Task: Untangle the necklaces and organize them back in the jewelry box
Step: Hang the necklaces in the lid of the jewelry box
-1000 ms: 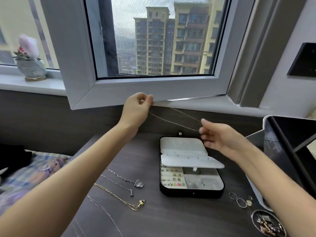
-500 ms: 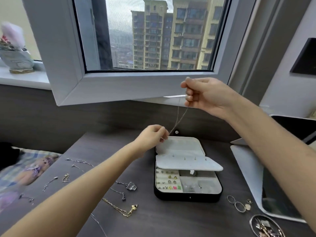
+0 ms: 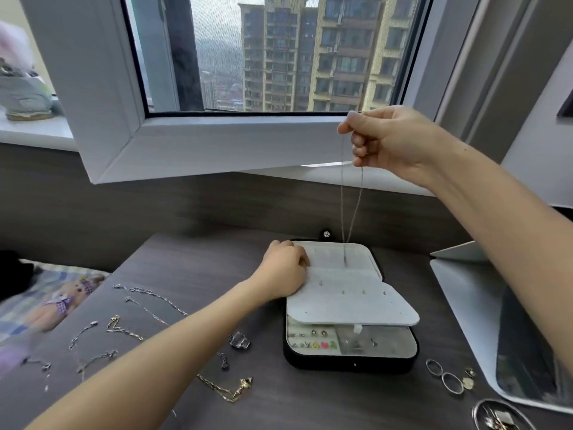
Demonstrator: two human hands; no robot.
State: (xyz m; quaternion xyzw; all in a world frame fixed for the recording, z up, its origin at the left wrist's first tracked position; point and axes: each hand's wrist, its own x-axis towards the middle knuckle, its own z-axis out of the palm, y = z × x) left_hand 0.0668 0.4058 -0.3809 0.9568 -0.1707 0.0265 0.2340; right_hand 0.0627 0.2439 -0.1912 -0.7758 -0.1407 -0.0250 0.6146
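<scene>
Fingers (image 3: 350,127) of right hand (image 3: 387,141) pinch chain (image 3: 352,206) top, high above box (image 3: 350,364), so chain hangs straight, doubled, tip reaching open lid (image 3: 328,256). Left hand (image 3: 286,268) at box's left edge, fingers curled on flap (image 3: 350,302), likely steadying it for hanging. Other necklaces (image 3: 148,296) lie spread left of box, apart, awaiting turn.

Home, probably a bedroom, checked bedding (image 3: 37,293) beside desk (image 3: 192,268), window (image 3: 217,144) onto towers (image 3: 310,57)
</scene>
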